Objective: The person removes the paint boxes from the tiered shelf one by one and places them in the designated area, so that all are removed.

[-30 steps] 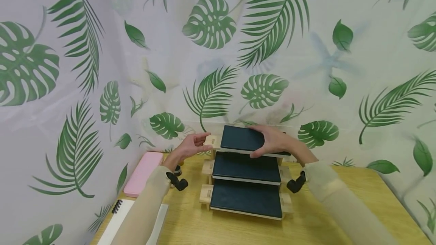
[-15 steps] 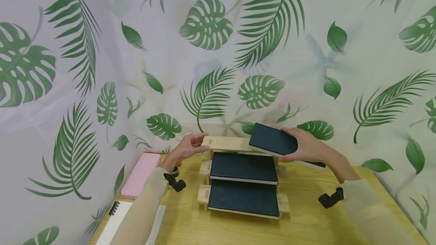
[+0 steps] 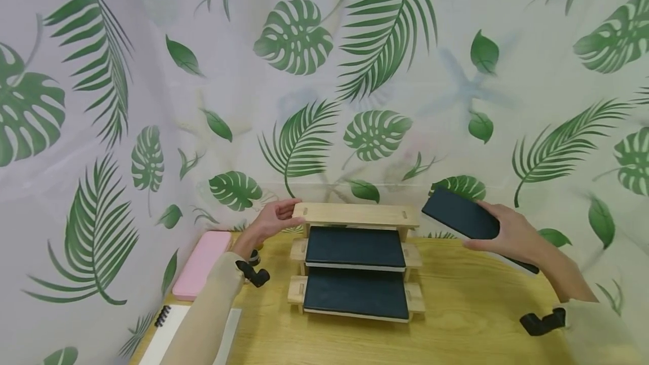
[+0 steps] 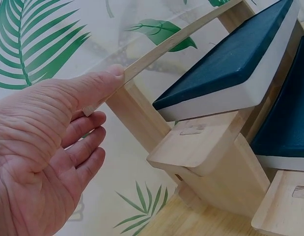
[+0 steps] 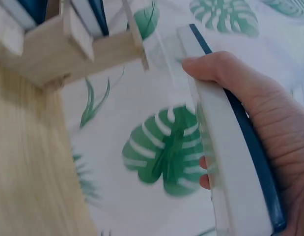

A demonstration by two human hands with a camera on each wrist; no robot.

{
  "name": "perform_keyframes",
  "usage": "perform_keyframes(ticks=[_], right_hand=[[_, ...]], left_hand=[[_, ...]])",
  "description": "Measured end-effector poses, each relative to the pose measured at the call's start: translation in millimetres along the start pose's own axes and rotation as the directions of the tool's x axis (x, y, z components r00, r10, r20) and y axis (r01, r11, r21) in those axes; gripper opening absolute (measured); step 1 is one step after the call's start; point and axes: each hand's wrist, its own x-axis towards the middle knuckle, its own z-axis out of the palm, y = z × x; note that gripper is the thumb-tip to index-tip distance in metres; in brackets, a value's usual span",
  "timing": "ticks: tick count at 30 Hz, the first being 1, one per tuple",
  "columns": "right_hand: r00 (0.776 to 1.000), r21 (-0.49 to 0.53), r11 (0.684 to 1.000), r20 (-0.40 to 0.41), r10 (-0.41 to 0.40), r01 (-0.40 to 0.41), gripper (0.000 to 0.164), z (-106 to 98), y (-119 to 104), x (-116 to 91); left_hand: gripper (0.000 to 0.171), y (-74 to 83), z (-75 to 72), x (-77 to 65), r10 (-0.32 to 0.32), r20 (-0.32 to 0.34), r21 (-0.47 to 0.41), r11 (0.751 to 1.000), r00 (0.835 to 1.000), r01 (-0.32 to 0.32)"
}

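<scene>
Filling the right hand's (image 3: pixel 514 234) grip is a navy pad (image 3: pixel 456 213); left hand (image 3: pixel 266 223) pinches rack (image 3: pixel 357 214).

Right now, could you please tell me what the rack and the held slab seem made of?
Rack: probably wood, pale and matte, with faint grain showing. Held slab: smooth, dark blue, slightly glossy, perhaps leatherette or plastic; its white layer is unclear.

No text, label, brand, number or sign can be read in the head view or either wrist view, whether on the slabs (image 3: pixel 458 213), rack (image 3: pixel 357 214), case (image 3: pixel 203 266), notebook (image 3: pixel 164 333) or tabletop (image 3: pixel 471 314).
</scene>
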Motion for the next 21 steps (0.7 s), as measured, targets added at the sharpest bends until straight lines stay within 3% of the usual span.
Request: perform_keyframes(ticks=[7,13,17,21], right_hand=[[0.989,-0.068,0.987,-0.006,0.147,-0.147,0.117,11,44,-31],[0.958,-0.147,0.946,-0.031,0.286,-0.288,0.124,30,90,-54],[0.926,-0.162,0.912,-0.052,0.374,-0.378,0.127,42,117,-64],[0.865,-0.15,0.853,-0.04,0.499,-0.499,0.129,54,136,-74]], left_hand=[[0.067,-0.2,2.2,1.3,0.002,-0.008,0.001,1.0,1.0,-0.002],[0.066,1.2,4.4,0.6,0.001,-0.017,0.016,1.0,1.0,-0.001],[0.066,2.7,4.9,-0.1,0.0,-0.017,0.015,1.0,1.0,0.0],[0.067,3.3,5.4,-1.5,-0.005,-0.017,0.002,1.0,1.0,0.005]])
